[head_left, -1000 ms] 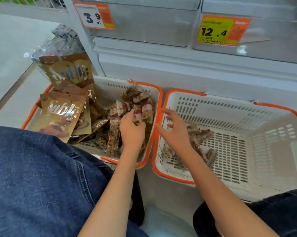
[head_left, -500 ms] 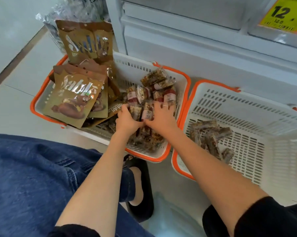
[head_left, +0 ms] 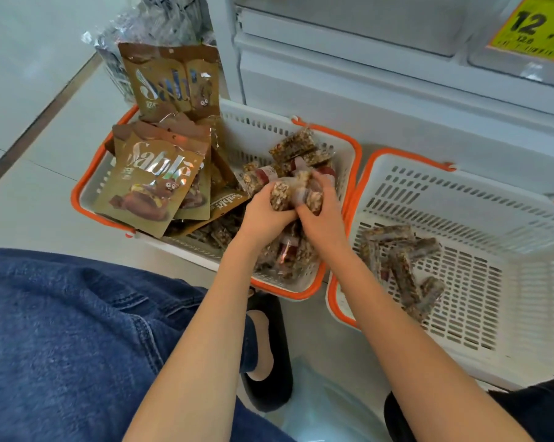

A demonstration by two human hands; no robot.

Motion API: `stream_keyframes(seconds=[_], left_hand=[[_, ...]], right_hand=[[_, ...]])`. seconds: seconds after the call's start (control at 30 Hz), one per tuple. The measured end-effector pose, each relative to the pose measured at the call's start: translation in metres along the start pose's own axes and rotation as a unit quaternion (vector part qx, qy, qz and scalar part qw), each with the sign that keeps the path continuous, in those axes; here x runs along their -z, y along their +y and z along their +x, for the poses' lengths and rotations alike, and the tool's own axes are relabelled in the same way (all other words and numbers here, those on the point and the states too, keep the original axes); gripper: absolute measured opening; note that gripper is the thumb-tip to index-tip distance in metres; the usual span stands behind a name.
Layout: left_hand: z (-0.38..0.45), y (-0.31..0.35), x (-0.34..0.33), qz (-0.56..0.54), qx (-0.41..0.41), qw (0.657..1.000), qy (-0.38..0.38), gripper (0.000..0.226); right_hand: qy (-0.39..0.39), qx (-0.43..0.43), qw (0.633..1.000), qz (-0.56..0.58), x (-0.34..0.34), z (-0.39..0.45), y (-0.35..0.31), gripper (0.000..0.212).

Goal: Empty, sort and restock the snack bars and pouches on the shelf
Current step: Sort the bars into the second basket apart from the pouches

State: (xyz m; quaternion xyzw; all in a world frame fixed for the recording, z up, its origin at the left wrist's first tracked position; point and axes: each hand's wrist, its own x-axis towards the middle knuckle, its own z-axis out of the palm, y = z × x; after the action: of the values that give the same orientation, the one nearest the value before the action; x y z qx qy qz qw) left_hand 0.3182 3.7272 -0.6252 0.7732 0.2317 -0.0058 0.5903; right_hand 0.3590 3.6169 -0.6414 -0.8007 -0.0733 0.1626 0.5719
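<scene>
Clear-wrapped seed-and-nut snack bars (head_left: 296,193), some banded red, are gathered in a bundle above the left basket (head_left: 87,199), clasped between the left hand (head_left: 264,215) and right hand (head_left: 322,215), fingers curled round them. Brown Sablé pouches (head_left: 151,183) crowd that basket's left side, overhanging its rim. More bars (head_left: 400,263) lie in the right basket (head_left: 460,199), near the right wrist.

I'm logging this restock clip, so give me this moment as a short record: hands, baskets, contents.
left hand: grips a bunch of snack bars
right hand: grips the same bunch
left basket: brown pouches and loose bars
right basket: a few bars on its floor
price tag: yellow, on the shelf above
</scene>
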Motion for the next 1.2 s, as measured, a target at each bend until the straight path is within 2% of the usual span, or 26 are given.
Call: stream_keyframes(seconds=[0.1, 0.2, 0.3, 0.37, 0.4, 0.47, 0.57, 0.6, 0.63, 0.7, 0.77, 0.83, 0.93, 1.07, 1.13, 1.2], left_hand=[[-0.005, 0.044, -0.025, -0.029, -0.041, 0.998, -0.036, 0.043], [-0.014, 0.079, -0.070, -0.010, -0.020, 0.990, -0.136, 0.054], [-0.026, 0.088, -0.115, 0.060, 0.043, 0.965, -0.251, 0.065], [-0.036, 0.083, -0.131, 0.071, 0.069, 0.953, -0.287, 0.071], [-0.039, 0.080, -0.134, 0.049, 0.072, 0.957, -0.276, 0.071], [-0.036, 0.069, -0.127, 0.009, 0.053, 0.979, -0.198, 0.063], [-0.015, 0.042, -0.105, 0.040, 0.010, 0.999, -0.003, 0.031], [-0.010, 0.035, -0.094, 0.049, 0.001, 0.997, 0.061, 0.019], [-0.005, 0.029, -0.083, 0.066, 0.000, 0.991, 0.116, 0.015], [0.005, 0.016, -0.060, 0.123, 0.002, 0.975, 0.186, 0.019], [0.016, 0.002, -0.040, 0.238, 0.001, 0.945, 0.224, 0.030], [0.030, -0.006, -0.021, 0.332, 0.002, 0.918, 0.218, 0.040], [0.055, -0.015, 0.005, 0.413, 0.001, 0.901, 0.131, 0.061], [0.080, -0.030, 0.020, 0.432, 0.024, 0.901, 0.036, 0.075], [0.086, -0.032, 0.019, 0.434, 0.041, 0.900, 0.031, 0.073], [0.089, -0.031, 0.017, 0.439, 0.051, 0.896, 0.039, 0.070]], right_hand=[[0.089, 0.053, 0.994, 0.027, 0.043, -0.006, -0.017, 0.045], [0.138, 0.051, 0.989, -0.010, 0.095, -0.019, -0.012, 0.042], [0.150, -0.040, 0.987, -0.053, 0.133, -0.037, 0.017, 0.050], [0.155, -0.112, 0.977, -0.092, 0.146, -0.050, 0.034, 0.049], [0.159, -0.132, 0.972, -0.112, 0.148, -0.055, 0.039, 0.050], [0.167, -0.121, 0.970, -0.128, 0.147, -0.058, 0.040, 0.051], [0.138, -0.063, 0.980, -0.126, 0.129, -0.049, 0.021, 0.048], [0.120, -0.039, 0.983, -0.132, 0.121, -0.042, 0.014, 0.049], [0.097, -0.015, 0.985, -0.142, 0.112, -0.034, 0.007, 0.049], [0.042, 0.029, 0.985, -0.167, 0.094, -0.018, -0.005, 0.051], [-0.015, 0.060, 0.980, -0.187, 0.073, -0.001, -0.012, 0.053], [-0.063, 0.073, 0.977, -0.190, 0.052, 0.015, -0.014, 0.057], [-0.089, 0.046, 0.963, -0.250, 0.026, 0.041, -0.003, 0.076], [-0.106, 0.004, 0.930, -0.353, 0.003, 0.059, 0.018, 0.101], [-0.101, -0.010, 0.923, -0.372, -0.007, 0.060, 0.024, 0.106], [-0.065, -0.034, 0.920, -0.384, -0.014, 0.058, 0.026, 0.104]])
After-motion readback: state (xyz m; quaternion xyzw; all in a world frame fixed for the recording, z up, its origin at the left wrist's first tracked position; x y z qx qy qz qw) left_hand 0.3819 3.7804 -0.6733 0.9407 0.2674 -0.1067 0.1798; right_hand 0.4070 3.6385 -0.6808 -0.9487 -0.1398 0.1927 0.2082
